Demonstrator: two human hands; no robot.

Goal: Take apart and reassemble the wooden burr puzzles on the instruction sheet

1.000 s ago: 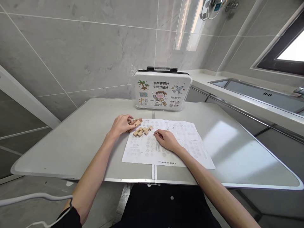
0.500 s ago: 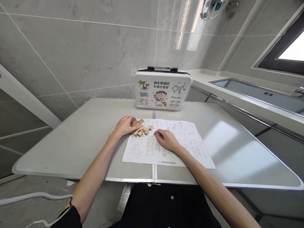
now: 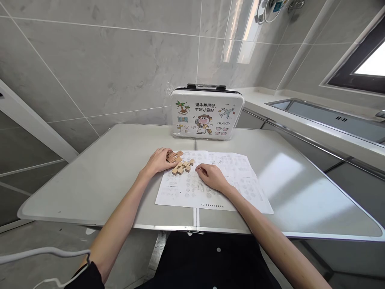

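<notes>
Several notched wooden puzzle pieces lie together on the left part of a printed paper sheet (image 3: 180, 196). The brown pieces (image 3: 178, 153) are at the back, and the paler pieces (image 3: 180, 168) sit nearer to me. My left hand (image 3: 159, 160) is closed round the left side of the brown pieces, thumb in front and fingers behind; its fingertips are partly hidden. To the right of the pale pieces, my right hand (image 3: 212, 176) rests on the paper, apart from them. Its fingers are curled in, and nothing shows in them.
A white cartoon-printed case (image 3: 207, 114) with a black handle stands upright at the back of the folding table (image 3: 90, 180). Behind it is a grey tiled wall. A counter with a sink (image 3: 331, 116) runs along the right. A white cable (image 3: 45, 251) hangs by my left forearm.
The pale pieces have shifted slightly to the right and towards me, and now lie differently against each other. My left hand has barely moved round the brown pieces. My right hand stays put.
</notes>
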